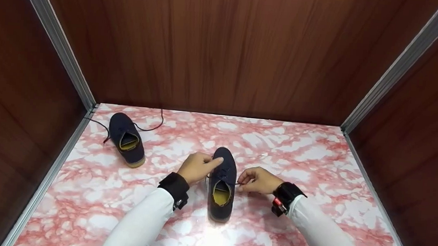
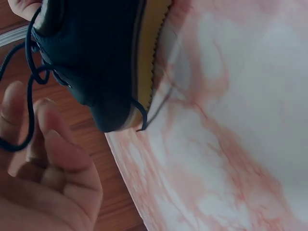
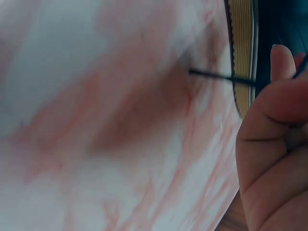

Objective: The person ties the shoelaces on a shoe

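Note:
A dark navy lace-up shoe [image 1: 218, 201] with a yellow insole stands upright on the marbled surface, toe pointing away. My left hand [image 1: 198, 167] is at its left front, thumb over the toe area in the head view. In the left wrist view, the left fingers [image 2: 65, 149] are loosely bent, and a loop of shoelace [image 2: 32, 91] hangs beside them. On the shoe's right side, my right hand [image 1: 259, 180] pinches a lace between thumb and fingertips. The lace's loose end [image 3: 211, 75] sticks out past the fingers in the right wrist view.
A second navy shoe [image 1: 135, 153] stands at the back left, its laces [image 1: 152, 128] spread to both sides. Brown wood panels [image 1: 224, 53] wall the back and sides, with grey metal strips [image 1: 399, 61] at the corners. The pink and white marbled surface [image 1: 299, 145] lies beneath.

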The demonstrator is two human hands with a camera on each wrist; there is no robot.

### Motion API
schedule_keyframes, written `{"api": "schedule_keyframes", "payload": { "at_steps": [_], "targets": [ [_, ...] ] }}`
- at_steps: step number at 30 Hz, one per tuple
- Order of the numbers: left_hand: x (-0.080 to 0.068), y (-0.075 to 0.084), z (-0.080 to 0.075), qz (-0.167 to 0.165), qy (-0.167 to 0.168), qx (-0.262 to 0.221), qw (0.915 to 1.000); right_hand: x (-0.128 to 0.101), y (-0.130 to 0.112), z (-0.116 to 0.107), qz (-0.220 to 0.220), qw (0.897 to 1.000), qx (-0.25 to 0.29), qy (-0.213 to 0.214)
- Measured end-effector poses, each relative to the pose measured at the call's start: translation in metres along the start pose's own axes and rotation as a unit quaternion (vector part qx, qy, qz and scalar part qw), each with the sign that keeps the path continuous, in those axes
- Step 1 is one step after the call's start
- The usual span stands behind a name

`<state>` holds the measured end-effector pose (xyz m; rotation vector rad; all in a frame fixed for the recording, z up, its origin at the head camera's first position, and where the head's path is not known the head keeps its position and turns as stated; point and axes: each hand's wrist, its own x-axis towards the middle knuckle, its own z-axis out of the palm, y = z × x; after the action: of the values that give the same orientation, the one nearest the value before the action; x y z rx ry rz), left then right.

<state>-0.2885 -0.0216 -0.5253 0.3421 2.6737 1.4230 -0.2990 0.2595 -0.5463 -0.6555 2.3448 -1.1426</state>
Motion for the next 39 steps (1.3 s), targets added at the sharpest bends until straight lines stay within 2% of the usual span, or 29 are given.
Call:
{"api": "schedule_keyframes", "payload": {
  "at_steps": [7,13,17,24,32,35,39],
  "targets": [
    [0.007,0.011,0.008,-0.013,0.022,0.057,0.9980,0.006,-0.010,0.014,-0.030,0.999,-0.016,0.040],
    [0.010,0.015,0.011,0.013,0.017,0.072,0.9972,0.011,-0.016,0.018,-0.048,0.997,-0.030,0.057],
    [0.009,0.012,0.009,0.024,0.005,0.054,0.9982,0.011,-0.018,0.018,-0.055,0.997,-0.029,0.047],
    [0.008,0.001,0.004,0.017,-0.014,-0.003,0.9998,0.009,-0.023,0.013,-0.049,0.997,-0.048,0.041],
    [0.005,-0.003,0.003,-0.039,-0.043,-0.090,0.9942,0.010,-0.024,0.006,-0.050,0.995,-0.065,0.054],
    [0.005,-0.002,0.004,-0.046,-0.055,-0.089,0.9935,0.010,-0.024,0.005,-0.046,0.996,-0.063,0.053],
    [0.005,-0.002,0.005,-0.041,-0.062,-0.050,0.9960,0.011,-0.026,0.005,-0.039,0.997,-0.049,0.050]
  ]
}}
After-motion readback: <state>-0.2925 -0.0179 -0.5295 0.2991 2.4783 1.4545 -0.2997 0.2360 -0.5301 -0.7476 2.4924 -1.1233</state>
